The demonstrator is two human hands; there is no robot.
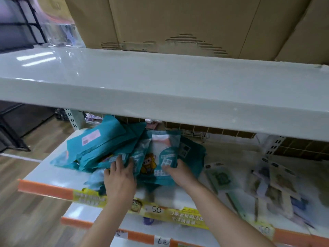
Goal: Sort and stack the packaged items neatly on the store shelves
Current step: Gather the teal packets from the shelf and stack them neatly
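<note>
Both my hands were in under the glossy white upper shelf board (160, 90), on the white lower shelf (53, 173) w/ its orange price rail (44, 188). My left hand (120, 179) lay flat, fingers spread & straight, pressing on the loose heap of teal plastic packets (99, 145) that sat at approx 10 o'clock from that hand. My right hand (179, 173) pinched the lower edge of one teal packet w/ a cartoon monkey print (160, 157), thumb on the front, fingers tucked behind; that packet stood tilted at 11 o'clock from the hand, leaning on the heap. At 3 o'clock from my right hand, flat clear-wrapped packets w/ pale cards inside (277, 184) lay scattered on the same shelf, too blurred to read. Brown cardboard boxes (178, 24) stood on the upper board at 12 o'clock. A yellow price tag strip (169, 214) ran along the rail, under my wrists.
</note>
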